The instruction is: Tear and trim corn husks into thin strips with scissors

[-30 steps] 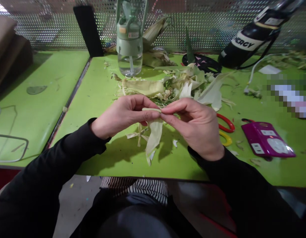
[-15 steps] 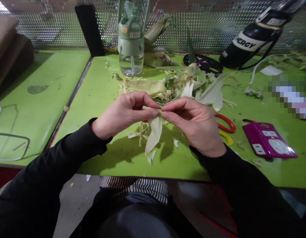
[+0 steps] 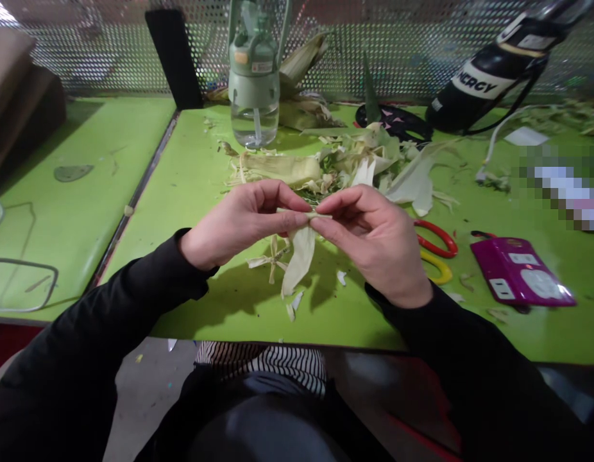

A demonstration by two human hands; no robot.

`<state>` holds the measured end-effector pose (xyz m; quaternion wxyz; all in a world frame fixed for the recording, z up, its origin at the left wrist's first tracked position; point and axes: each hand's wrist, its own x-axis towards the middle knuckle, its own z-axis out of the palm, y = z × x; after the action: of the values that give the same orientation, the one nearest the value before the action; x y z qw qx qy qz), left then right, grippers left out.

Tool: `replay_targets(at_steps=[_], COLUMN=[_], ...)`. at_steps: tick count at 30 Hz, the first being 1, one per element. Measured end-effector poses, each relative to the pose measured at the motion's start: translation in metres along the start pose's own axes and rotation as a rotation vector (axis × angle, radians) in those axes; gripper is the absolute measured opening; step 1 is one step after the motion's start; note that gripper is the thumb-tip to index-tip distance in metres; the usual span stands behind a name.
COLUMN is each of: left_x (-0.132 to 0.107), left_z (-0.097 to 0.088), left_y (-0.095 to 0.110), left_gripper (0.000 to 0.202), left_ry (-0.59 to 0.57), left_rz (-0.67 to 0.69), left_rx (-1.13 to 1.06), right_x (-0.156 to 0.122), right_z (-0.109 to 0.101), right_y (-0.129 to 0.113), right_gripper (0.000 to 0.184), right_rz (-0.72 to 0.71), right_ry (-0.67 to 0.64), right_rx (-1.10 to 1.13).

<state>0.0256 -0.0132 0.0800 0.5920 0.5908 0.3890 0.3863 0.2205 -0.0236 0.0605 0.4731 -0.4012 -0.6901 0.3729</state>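
pale corn husk strip (image 3: pixel 299 253) hangs from pinching fingertips above the table.

Dry, papery husk strip (image 3: pixel 299 253); smooth green table (image 3: pixel 191 186); perforated metal screen (image 3: pixel 109 58).

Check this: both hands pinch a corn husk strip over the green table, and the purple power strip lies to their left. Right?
No. In the head view the left hand and right hand pinch the corn husk strip over the green table, but the purple power strip lies to their right.
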Motion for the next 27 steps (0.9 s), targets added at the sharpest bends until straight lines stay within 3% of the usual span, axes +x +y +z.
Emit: replay_targets(at_steps=[11, 16, 21, 27], left_x=[0.000, -0.001, -0.001, 0.000], left_z=[0.004, 0.002, -0.004, -0.008], left_y=[-0.009, -0.007, 0.001, 0.009], left_gripper=[0.015, 0.024, 0.020, 0.023], left_ry=[0.019, 0.022, -0.023, -0.028], left_rz=[0.204, 0.159, 0.062, 0.015], left_rx=[0.110, 0.189, 0.253, 0.226], right_x=[0.000, -0.002, -0.005, -0.004], right_z=[0.000, 0.000, 0.001, -0.002], right_y=[-0.001, 0.001, 0.003, 0.005], right_gripper=[0.019, 0.017, 0.016, 0.018], right_rz=[0.051, -0.010, -0.125, -0.093], right_ry=[0.003, -0.012, 0.067, 0.061], right_rx=[0.027, -0.070, -0.220, -0.189])
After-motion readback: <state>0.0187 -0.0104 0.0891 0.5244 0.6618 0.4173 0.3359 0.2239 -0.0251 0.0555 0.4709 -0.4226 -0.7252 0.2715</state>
